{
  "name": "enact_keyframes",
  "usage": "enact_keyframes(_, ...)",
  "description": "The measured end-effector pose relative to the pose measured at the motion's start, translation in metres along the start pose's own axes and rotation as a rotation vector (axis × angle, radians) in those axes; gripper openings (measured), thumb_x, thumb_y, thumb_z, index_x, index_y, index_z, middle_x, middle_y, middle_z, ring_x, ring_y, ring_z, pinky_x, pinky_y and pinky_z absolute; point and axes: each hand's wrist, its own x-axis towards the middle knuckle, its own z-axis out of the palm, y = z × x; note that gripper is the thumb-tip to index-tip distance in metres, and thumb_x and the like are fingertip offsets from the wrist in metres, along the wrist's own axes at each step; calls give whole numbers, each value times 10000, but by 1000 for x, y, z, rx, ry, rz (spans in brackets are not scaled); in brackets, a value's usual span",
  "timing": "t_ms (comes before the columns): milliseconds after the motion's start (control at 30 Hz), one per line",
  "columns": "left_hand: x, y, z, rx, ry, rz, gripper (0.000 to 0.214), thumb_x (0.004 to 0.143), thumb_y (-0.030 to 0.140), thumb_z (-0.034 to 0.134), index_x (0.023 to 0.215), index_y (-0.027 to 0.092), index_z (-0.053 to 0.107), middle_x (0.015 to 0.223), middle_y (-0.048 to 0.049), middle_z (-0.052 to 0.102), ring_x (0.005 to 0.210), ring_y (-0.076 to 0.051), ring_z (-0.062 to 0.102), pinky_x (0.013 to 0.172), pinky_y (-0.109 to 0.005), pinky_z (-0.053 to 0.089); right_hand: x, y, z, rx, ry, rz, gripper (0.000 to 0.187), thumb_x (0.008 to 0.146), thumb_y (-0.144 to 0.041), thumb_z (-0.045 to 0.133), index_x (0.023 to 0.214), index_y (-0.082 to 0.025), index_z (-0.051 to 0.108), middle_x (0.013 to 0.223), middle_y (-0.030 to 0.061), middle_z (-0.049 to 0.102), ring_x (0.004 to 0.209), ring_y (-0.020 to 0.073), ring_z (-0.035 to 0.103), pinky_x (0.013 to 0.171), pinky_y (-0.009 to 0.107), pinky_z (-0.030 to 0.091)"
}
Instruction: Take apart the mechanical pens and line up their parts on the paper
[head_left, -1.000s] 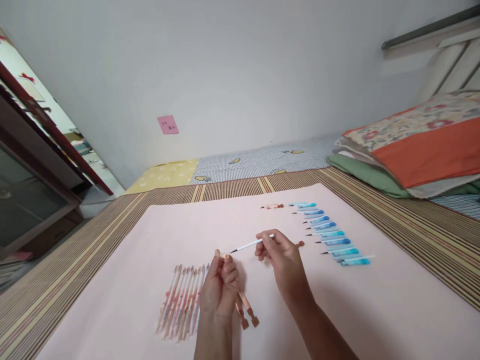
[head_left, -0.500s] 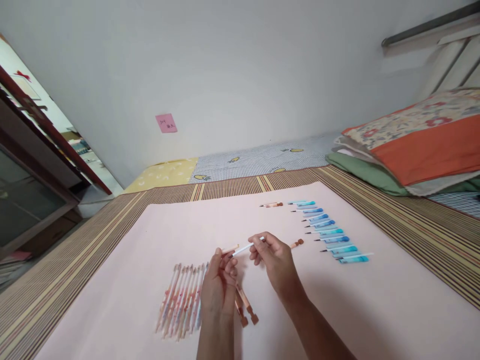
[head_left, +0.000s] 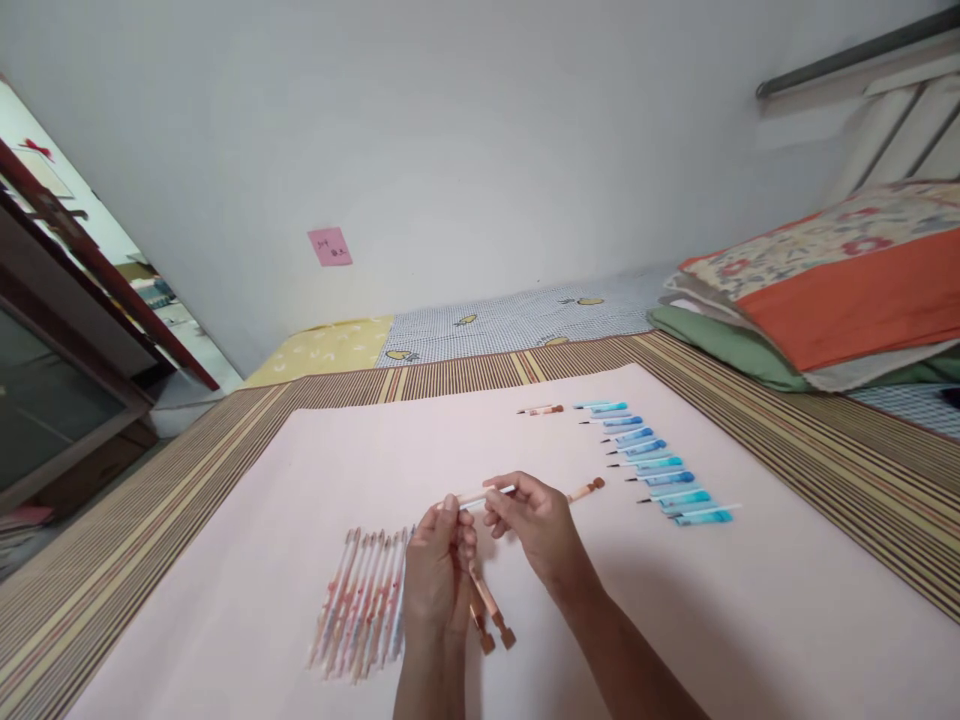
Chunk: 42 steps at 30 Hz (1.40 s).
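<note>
My left hand (head_left: pixel 436 560) is closed around a slim peach pen barrel (head_left: pixel 471 496), of which only the end shows past the thumb. My right hand (head_left: pixel 538 525) pinches a thin white pen refill (head_left: pixel 501 491) between thumb and fingers. Refill and barrel meet between the two hands; whether the tip is inside the barrel I cannot tell. Below my left wrist lie two peach pen parts with brown ends (head_left: pixel 491 605), partly hidden by the hand. Another brown-ended part (head_left: pixel 587 490) shows behind my right hand.
Several pale, pink-patterned pens (head_left: pixel 360 605) lie side by side at left on the pink sheet (head_left: pixel 247 560). At right, blue pen parts (head_left: pixel 660 463) with dark-tipped refills form a column. A brown-ended part with a refill (head_left: pixel 544 410) lies farther back. Folded bedding (head_left: pixel 847 300) sits beyond the striped mat (head_left: pixel 150 540).
My right hand has moved a little left, bringing the white refill up against the peach barrel in my left hand. The things on the sheet have stayed put.
</note>
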Motion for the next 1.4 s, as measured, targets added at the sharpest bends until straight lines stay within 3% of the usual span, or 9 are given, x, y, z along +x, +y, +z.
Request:
enact_keyframes(133, -1, 1, 2, 86, -56, 5, 416, 560, 390, 924, 719, 121, 651, 592, 3, 649, 442, -49, 508, 418, -144, 388, 4, -9, -15, -146, -54, -31, 282, 775, -416, 760, 908, -174, 704, 726, 14, 669, 615, 142, 625, 538, 243, 486)
enact_keyframes(300, -2, -2, 4, 103, -59, -17, 415, 566, 389, 918, 739, 120, 653, 598, -11, 661, 459, -68, 539, 430, -160, 405, 15, -32, -34, -418, -299, -4, 149, 846, -296, 656, 929, -181, 701, 664, -7, 639, 597, 144, 590, 559, 257, 454)
enact_keyframes(433, -2, -5, 6, 72, -28, -35, 447, 530, 385, 935, 733, 117, 642, 588, -23, 669, 457, -72, 550, 432, -156, 418, 24, -49, -37, -825, -446, -278, 162, 849, -148, 589, 899, -211, 729, 860, 29, 710, 799, 176, 623, 741, 297, 452)
enact_keyframes(567, -2, -5, 8, 27, 16, -50, 416, 539, 324, 943, 712, 109, 632, 595, -41, 675, 453, -69, 556, 459, -155, 460, 33, -47, -38, -910, -518, -384, 177, 870, -161, 564, 855, -227, 728, 827, 17, 700, 771, 178, 619, 721, 289, 439)
enact_keyframes(733, -2, 0, 6, -12, 79, -66, 345, 715, 293, 845, 942, 89, 684, 704, -102, 728, 516, -118, 634, 510, -194, 520, 83, -32, -74, -995, -381, -255, 172, 847, -183, 554, 846, -201, 726, 803, 17, 734, 739, 179, 647, 678, 264, 445)
enact_keyframes(867, 0, 1, 2, -53, 59, -88, 253, 727, 224, 816, 892, 73, 697, 650, -73, 695, 503, -104, 612, 482, -170, 489, 137, -18, -117, -1237, -227, -202, 164, 814, -176, 556, 800, -169, 720, 786, 50, 732, 768, 195, 641, 678, 262, 418)
enact_keyframes(967, 1, 1, 0, -74, 57, -104, 217, 728, 203, 801, 871, 71, 705, 651, -69, 688, 513, -101, 606, 486, -167, 486, 161, -6, -137, -1347, -178, -168, 167, 809, -159, 552, 815, -161, 719, 779, 57, 728, 735, 190, 627, 646, 257, 389)
enact_keyframes(1133, 2, 1, -2, -95, 70, -124, 172, 735, 184, 784, 847, 75, 711, 653, -65, 676, 514, -98, 597, 484, -167, 483, 175, 8, -148, -1518, -167, -181, 177, 875, -167, 554, 948, -156, 715, 966, 84, 735, 880, 191, 629, 734, 257, 383)
enact_keyframes(1400, 3, 2, -1, -105, 78, -131, 112, 761, 157, 756, 825, 77, 710, 650, -69, 670, 503, -96, 593, 471, -159, 488, 177, 14, -148, -1762, -200, -274, 150, 917, -151, 584, 1024, -156, 689, 1059, 115, 664, 991, 225, 585, 817, 305, 349)
